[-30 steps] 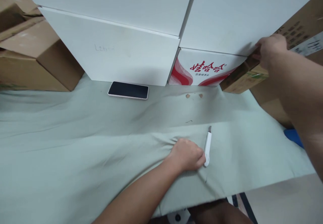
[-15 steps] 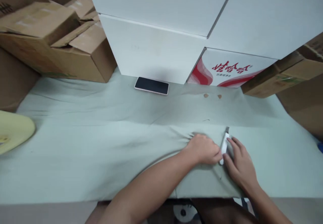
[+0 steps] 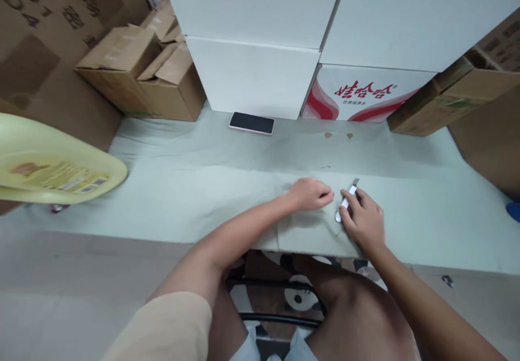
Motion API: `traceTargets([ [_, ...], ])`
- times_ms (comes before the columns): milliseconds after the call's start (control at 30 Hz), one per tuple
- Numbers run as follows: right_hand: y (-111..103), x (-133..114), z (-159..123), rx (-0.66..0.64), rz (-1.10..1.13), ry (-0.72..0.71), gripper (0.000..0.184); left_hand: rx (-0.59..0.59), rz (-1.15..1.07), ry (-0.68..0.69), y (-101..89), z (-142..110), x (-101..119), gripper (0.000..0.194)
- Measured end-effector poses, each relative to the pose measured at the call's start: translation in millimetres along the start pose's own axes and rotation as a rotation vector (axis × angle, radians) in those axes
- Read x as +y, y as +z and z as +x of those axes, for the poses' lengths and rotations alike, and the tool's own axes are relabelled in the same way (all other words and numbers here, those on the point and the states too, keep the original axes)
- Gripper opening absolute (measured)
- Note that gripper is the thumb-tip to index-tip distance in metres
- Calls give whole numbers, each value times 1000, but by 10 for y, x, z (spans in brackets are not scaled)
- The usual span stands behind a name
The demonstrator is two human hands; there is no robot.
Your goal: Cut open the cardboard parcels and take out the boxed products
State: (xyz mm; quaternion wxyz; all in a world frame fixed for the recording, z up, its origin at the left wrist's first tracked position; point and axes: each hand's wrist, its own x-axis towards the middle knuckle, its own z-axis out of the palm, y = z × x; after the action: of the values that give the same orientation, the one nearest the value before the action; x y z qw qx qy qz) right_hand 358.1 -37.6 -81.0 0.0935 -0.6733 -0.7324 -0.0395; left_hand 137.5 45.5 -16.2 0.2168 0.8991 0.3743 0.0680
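Left hand [image 3: 311, 194]: clenched in a fist above the cloth, thumb side toward the knife; cannot tell whether anything sits inside. Just right of it, the utility knife [image 3: 345, 202]: slim white handle, short grey metal blade showing at the far end, slanting away to the right, located near the worktop's front edge. Right hand [image 3: 365, 220]: thumb and fingers grasping the knife's handle from the right side.

Worktop covered in pale green cloth [image 3: 195, 204], creased in places. At far left, a pale yellow bottle [image 3: 60, 160] with a printed label, lying tilted; behind it a big cardboard box [image 3: 81, 3] marked with dark characters, then smaller brown boxes [image 3: 122, 52]. Black-screened phone [image 3: 252, 125] flat before white panels [image 3: 252, 73]. Further right, a white carton front [image 3: 361, 92] bearing red script and red swooshes, two brown scraps [image 3: 328, 135] in front. Narrow brown carton [image 3: 450, 103] beside it, leaning. Blue item [image 3: 514, 211] at the right edge, cut off. Light floor [image 3: 81, 290] below.
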Motion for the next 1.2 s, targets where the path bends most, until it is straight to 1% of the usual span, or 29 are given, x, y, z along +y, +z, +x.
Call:
traceTargets([
  [33, -2, 0, -1, 2, 2, -2, 49, 30, 23, -36, -172, -103, -103, 40],
  [100, -6, -3, 0, -2, 14, 1, 50, 112, 84, -154, -617, -368, -399, 33],
  [167, -9, -11, 0, -10, 30, 12, 50, 287, 177, -378, -1141, -674, -779, 35],
  [233, -11, -21, -1, -16, 45, 22, 50, 420, 255, -565, -1641, -962, -1181, 46],
  [267, -10, -26, -3, -17, 49, 27, 50, 506, 309, -693, -1849, -1083, -1373, 55],
  [300, -9, -30, -4, -15, 52, 32, 50, 580, 354, -796, -2017, -1184, -1553, 68],
  [333, -6, -34, -5, -12, 53, 36, 50, 608, 379, -857, -2140, -1263, -1719, 80],
  [367, -2, -36, -6, -7, 51, 39, 50, 610, 389, -889, -2219, -1319, -1869, 91],
  [433, 5, -40, -3, 0, 45, 41, 49, 583, 366, -944, -2260, -1366, -2122, 104],
  [500, 9, -42, 3, -1, 37, 41, 49, 592, 334, -953, -2195, -1338, -2318, 106],
  [567, 8, -48, 11, -8, 34, 46, 49, 694, 291, -928, -2096, -1256, -2462, 104],
  [633, 3, -57, 19, -12, 40, 55, 48, 854, 183, -884, -2014, -1147, -2553, 104],
  [700, -5, -67, 28, -14, 55, 67, 48, 988, 45, -858, -1974, -1042, -2582, 103],
  [767, -16, -75, 38, -14, 75, 76, 47, 1061, -35, -901, -1969, -976, -2546, 102],
  [867, -38, -81, 54, -17, 116, 88, 46, 1126, -92, -1020, -1970, -1009, -2388, 91],
  [933, -56, -86, 62, -19, 146, 101, 46, 1176, -163, -1044, -1941, -1123, -2229, 83],
  [1000, -77, -94, 69, -17, 172, 114, 45, 1179, -188, -1052, -1872, -1291, -2028, 79],
  [1067, -101, -102, 72, -17, 185, 126, 45, 1125, -144, -1088, -1757, -1492, -1786, 78],
  [1133, -126, -106, 72, -25, 192, 135, 45, 1070, -75, -1104, -1595, -1707, -1509, 74],
  [1200, -148, -100, 68, -37, 201, 142, 47, 1055, -10, -1032, -1391, -1920, -1209, 71],
])
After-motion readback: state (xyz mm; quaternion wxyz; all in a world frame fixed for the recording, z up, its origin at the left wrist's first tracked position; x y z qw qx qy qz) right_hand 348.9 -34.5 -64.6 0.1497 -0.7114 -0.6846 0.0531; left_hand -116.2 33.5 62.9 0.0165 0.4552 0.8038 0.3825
